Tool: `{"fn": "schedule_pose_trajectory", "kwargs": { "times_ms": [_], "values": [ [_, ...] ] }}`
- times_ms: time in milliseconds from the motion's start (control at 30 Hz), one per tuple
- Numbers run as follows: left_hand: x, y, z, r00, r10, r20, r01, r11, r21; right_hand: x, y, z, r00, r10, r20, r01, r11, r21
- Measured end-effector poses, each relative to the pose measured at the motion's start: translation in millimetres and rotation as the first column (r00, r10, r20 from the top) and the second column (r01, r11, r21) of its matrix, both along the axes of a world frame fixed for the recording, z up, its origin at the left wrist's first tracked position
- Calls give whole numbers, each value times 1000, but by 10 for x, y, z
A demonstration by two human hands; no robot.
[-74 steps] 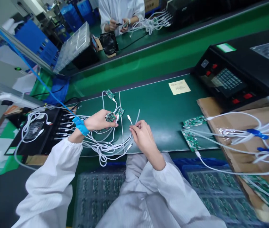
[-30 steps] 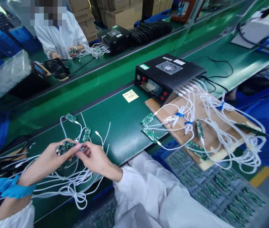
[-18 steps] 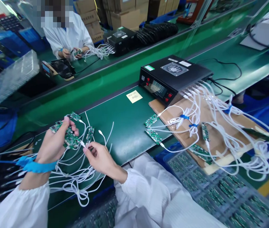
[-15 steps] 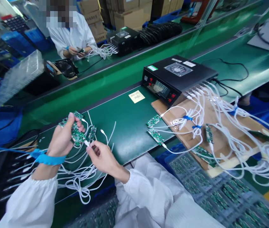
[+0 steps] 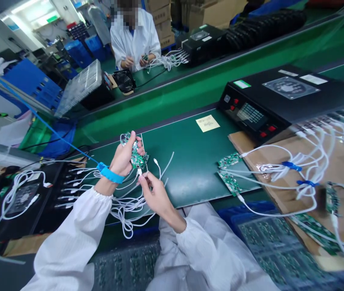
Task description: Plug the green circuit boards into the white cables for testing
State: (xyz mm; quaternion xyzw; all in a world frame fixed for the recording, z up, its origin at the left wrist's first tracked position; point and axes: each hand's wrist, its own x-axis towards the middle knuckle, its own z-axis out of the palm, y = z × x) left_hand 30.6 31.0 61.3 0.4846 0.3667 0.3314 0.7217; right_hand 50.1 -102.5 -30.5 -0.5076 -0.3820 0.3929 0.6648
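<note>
My left hand [image 5: 123, 159], with a blue strap at the wrist, is closed around green circuit boards [image 5: 138, 160], its thumb on top. How many boards it holds is hard to make out. Between the thumb and fingers of my right hand [image 5: 156, 193] is a white cable plug [image 5: 139, 172]. The plug meets the lower edge of the held board; whether it is fully seated cannot be seen. Below both hands, a bundle of white cables [image 5: 126, 210] lies on the green bench. Just to the right stands a loose white plug [image 5: 156, 161].
A black tester box [image 5: 259, 101] stands at right beside cardboard [image 5: 283, 202] with white cables. Two wired boards [image 5: 230, 182] lie at its edge. A yellow note [image 5: 208, 123] is on the bench. Another black box [image 5: 44, 210] is at left. Across the bench sits a co-worker [image 5: 135, 36].
The view has swung left, so the bench and hands appear farther right and more of the left box shows. Both hands keep their hold on the boards and the plug.
</note>
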Motion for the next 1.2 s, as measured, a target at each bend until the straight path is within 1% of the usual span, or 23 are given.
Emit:
{"fn": "schedule_pose_trajectory", "kwargs": {
  "times_ms": [133,233,433,667,767,833,933,1000,1067,1133,1200],
  "values": [
    [13,20,-32,999,22,37,-22,1000,2,-1,-5,1,1000,6,15,-6,1000,-4],
    [35,-7,-36,998,38,50,-39,999,10,-2,-2,9,1000,17,16,-17,1000,-11],
    [74,-79,-4,996,89,20,-90,992,92,2,-6,26,1000,23,13,-23,1000,-20],
    [71,-110,1,993,115,14,-116,981,158,-10,-12,-10,1000,25,8,-25,1000,-11],
    [64,-111,-11,993,114,9,-113,980,164,-15,4,-28,1000,24,-17,-24,1000,-16],
    [58,-86,-14,994,110,7,-109,981,159,-8,25,-58,999,18,-34,-19,999,-41],
    [34,9,0,985,160,63,-166,978,125,21,60,-139,999,-17,-30,13,995,-104],
    [-8,87,24,977,195,91,-202,976,75,52,76,-199,999,-52,-7,50,987,-154],
    [-82,134,53,986,165,28,-165,986,9,93,77,-238,997,-74,13,75,975,-210],
    [-183,117,71,991,69,-118,-75,996,-50,146,54,-242,996,-66,52,77,965,-250],
    [-293,35,64,954,-45,-295,25,997,-71,211,-1,-213,992,-42,120,71,967,-244]
  ]
}}
